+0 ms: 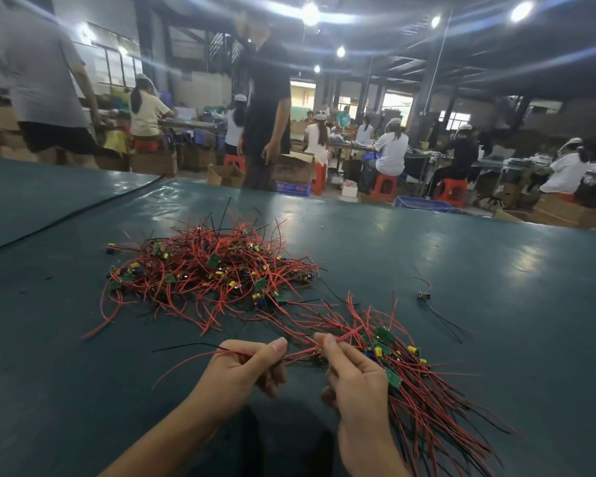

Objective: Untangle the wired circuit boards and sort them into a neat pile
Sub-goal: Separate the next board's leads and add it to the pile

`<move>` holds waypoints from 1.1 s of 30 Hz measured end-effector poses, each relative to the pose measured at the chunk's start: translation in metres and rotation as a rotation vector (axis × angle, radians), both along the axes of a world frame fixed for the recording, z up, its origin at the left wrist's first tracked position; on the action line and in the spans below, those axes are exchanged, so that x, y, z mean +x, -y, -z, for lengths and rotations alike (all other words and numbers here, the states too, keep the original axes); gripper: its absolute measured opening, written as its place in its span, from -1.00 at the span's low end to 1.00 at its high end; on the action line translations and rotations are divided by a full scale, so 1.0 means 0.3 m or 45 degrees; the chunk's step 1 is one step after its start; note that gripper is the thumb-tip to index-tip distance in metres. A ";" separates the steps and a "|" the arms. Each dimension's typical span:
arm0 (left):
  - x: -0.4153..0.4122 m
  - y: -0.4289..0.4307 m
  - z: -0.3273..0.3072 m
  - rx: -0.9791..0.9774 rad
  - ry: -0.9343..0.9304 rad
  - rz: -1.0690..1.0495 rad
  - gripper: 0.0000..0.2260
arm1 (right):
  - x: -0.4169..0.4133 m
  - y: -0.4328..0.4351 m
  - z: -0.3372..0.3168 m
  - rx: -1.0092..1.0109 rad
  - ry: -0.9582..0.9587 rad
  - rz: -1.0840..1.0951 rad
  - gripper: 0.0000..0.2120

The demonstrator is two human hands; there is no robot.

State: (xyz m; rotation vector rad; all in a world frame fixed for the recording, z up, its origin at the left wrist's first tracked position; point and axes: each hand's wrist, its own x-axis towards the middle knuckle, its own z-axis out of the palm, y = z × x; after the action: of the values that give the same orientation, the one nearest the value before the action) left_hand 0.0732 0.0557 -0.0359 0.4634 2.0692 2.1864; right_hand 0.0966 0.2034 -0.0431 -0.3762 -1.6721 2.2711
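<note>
Head view: left hand (243,370) and right hand (355,376) both pinch red wires (350,333) above the table (83,390)

2 bare forearms are extended toward the tangled heap (207,266), both on its near side. The left hand (245,370) is held just short of the heap, with a red wire (193,357) pinched between thumb and forefinger. The right hand (355,376) is held close beside it, its fingertips pinched on red strands (350,333).

Green table mat (461,270); person in black (265,108) standing beyond; red stool (385,187), cardboard box (295,168), blue crate (424,203).
</note>
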 end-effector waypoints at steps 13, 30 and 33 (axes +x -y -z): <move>0.003 0.002 0.019 -0.014 0.026 0.142 -0.80 | 0.000 -0.017 -0.003 -0.011 0.014 0.062 -0.82; -0.014 0.026 -0.014 -0.052 -0.037 0.134 -0.76 | -0.006 -0.041 -0.014 -0.105 -0.011 0.130 -0.76; -0.018 0.028 -0.005 -0.022 -0.008 0.089 -0.76 | -0.004 -0.061 -0.020 -0.184 -0.069 0.199 -0.75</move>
State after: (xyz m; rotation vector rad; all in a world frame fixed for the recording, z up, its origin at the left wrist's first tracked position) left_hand 0.0679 0.0474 -0.0343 0.5333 2.0410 2.1299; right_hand 0.0955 0.2217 -0.0372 -0.4569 -1.4055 2.2703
